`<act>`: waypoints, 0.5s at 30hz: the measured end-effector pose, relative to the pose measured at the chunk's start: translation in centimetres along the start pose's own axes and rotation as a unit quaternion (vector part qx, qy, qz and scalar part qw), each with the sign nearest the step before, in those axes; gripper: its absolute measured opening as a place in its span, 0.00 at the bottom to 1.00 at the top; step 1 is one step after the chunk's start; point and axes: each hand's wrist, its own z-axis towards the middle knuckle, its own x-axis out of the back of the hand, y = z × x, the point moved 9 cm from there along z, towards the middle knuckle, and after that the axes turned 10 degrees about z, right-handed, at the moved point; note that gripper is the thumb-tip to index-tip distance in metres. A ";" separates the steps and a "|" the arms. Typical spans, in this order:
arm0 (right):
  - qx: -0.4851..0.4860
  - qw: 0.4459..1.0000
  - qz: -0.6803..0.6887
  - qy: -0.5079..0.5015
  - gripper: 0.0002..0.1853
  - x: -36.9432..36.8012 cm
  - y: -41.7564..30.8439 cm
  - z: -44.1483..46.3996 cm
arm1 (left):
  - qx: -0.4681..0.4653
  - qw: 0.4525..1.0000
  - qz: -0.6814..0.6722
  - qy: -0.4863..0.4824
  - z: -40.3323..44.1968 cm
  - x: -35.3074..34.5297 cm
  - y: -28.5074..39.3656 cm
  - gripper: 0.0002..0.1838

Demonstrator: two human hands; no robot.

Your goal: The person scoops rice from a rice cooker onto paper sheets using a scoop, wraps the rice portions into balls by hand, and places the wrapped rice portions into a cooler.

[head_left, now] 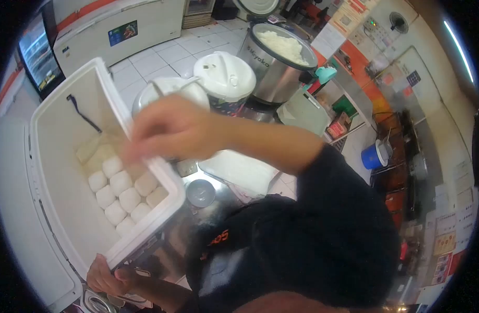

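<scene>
A white cooler box point(108, 78) stands open at the left, with several white rounded portions point(121, 182) packed in rows inside. Over its inner wall, above the portions, my right hand point(169, 128) is smeared by motion; its fingers point down and I cannot tell what they hold. My left hand point(106, 276) grips the near corner of the box's rim, fingers curled over the edge. Some crumpled pale wrapping point(96, 148) lies at the far end inside the box. Beside the box, a small grey bowl point(200, 193) sits on a metal surface.
A large rice cooker point(270, 68) full of cooked rice point(283, 47) stands open ahead. Next to it are a lidded white rice cooker point(226, 75) and another white lidded container point(171, 91). A white sheet stack point(242, 169) lies near my body. A chest freezer point(119, 34) stands behind.
</scene>
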 end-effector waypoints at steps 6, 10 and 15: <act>-0.212 0.857 -0.018 0.470 0.04 23.9 9.7 -38.1 | 0.032 0.998 0.028 -0.034 -1.8 0.2 -1.6 0.32; -0.201 0.711 -0.250 0.626 0.11 42.2 7.1 -60.2 | 0.099 0.987 0.097 -0.078 -3.2 -0.3 -3.0 0.28; -0.105 0.717 -0.496 0.480 0.19 56.5 1.7 -58.4 | 0.119 0.975 0.173 -0.072 -3.4 0.5 -2.0 0.27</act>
